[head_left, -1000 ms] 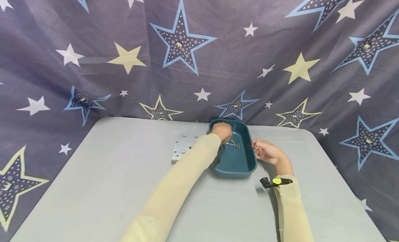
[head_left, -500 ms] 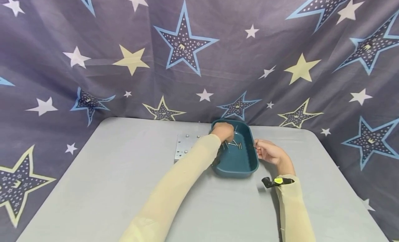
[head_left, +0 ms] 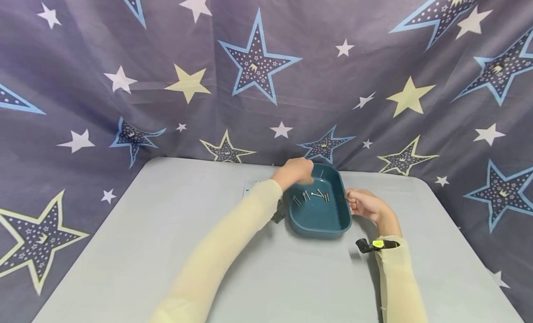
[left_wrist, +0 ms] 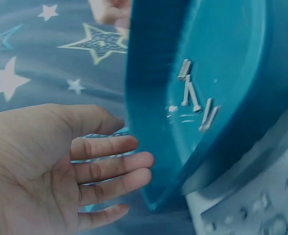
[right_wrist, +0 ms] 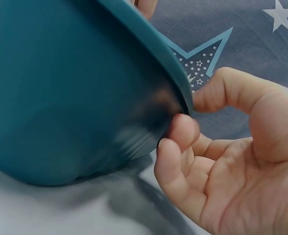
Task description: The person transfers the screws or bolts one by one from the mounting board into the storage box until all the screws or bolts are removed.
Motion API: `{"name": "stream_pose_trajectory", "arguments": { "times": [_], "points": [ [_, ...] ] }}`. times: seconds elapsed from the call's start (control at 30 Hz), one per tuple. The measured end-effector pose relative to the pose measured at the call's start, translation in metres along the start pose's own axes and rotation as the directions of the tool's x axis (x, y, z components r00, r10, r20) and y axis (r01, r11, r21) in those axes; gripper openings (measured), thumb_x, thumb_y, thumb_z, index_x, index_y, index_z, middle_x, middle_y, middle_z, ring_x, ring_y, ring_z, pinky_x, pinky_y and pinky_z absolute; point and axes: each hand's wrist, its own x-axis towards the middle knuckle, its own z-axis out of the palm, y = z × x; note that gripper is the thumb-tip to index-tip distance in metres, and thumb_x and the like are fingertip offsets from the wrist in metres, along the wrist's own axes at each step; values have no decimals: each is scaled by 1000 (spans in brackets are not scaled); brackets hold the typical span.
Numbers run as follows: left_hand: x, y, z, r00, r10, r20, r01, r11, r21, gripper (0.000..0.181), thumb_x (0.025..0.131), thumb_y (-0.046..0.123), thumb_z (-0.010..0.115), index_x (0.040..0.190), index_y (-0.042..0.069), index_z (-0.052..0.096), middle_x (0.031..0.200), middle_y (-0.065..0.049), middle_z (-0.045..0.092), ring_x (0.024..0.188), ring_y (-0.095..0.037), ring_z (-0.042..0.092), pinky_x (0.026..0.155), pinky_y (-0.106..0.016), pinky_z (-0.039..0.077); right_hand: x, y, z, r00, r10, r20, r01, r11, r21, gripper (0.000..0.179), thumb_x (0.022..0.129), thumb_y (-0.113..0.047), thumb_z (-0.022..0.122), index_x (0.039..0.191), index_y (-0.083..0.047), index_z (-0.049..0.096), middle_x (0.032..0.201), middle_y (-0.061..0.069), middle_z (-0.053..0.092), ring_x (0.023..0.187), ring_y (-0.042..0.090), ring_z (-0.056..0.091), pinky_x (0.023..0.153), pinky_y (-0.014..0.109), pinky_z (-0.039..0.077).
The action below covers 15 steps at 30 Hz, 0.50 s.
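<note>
A dark teal plastic bin (head_left: 320,221) stands near the table's back edge. Several metal screws (head_left: 306,195) lie on its floor, in small groups. My left hand (head_left: 296,169) hovers over the bin's back left corner. In the left wrist view that hand (left_wrist: 75,166) is spread loosely with nothing in it. My right hand (head_left: 364,204) is at the bin's right side. The right wrist view has its thumb and curled fingers (right_wrist: 180,129) pinching the bin's rim. A silver metal plate (left_wrist: 232,215) with holes lies left of the bin, mostly hidden by my left sleeve in the head view.
A grey table (head_left: 175,207) carries everything. Behind it hangs a purple-grey curtain (head_left: 158,110) with stars. A strapped-on wrist camera (head_left: 368,245) sticks out from my right sleeve.
My left hand has lifted out of the bin, up and slightly to the left, leaving the screws in view. The right hand stays at the bin's rim. The head view has shifted slightly.
</note>
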Motion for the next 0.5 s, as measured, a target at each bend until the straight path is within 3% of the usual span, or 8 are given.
{"name": "stream_pose_trajectory", "arguments": {
  "times": [0.13,0.23,0.37,0.5],
  "points": [
    [-15,-7,-10,999,21,-34,-22,999,-36,43,95,24,64,61,19,38,53,6,29,51,-10,27,50,-25,30,-4,-1,-1,999,22,-26,-22,999,-24,21,99,-7,40,89,-18,55,72,-10,52,67,3,54,68,23,52],
    [-25,-12,-18,996,44,-77,-49,997,-62,49,95,20,64,56,20,34,49,8,24,47,-8,19,46,-22,20,-5,-2,-3,999,23,-42,-24,999,-45,17,100,-8,41,93,-17,54,72,-9,53,66,4,54,68,24,53],
    [-37,-18,-28,989,70,-128,-78,995,-59,45,96,18,61,58,19,36,51,7,26,49,-8,19,48,-22,19,-6,-6,-5,998,10,-56,-15,996,-85,13,101,-8,43,98,-13,55,72,-8,54,66,4,54,68,23,53],
    [-48,-22,-37,984,62,-166,-72,996,-54,25,98,22,62,73,17,59,65,6,49,59,-9,41,57,-24,36,-12,-15,-5,997,4,-82,-13,994,-112,11,101,-7,44,101,-10,55,73,-7,55,66,5,55,68,24,53]
  ]
}}
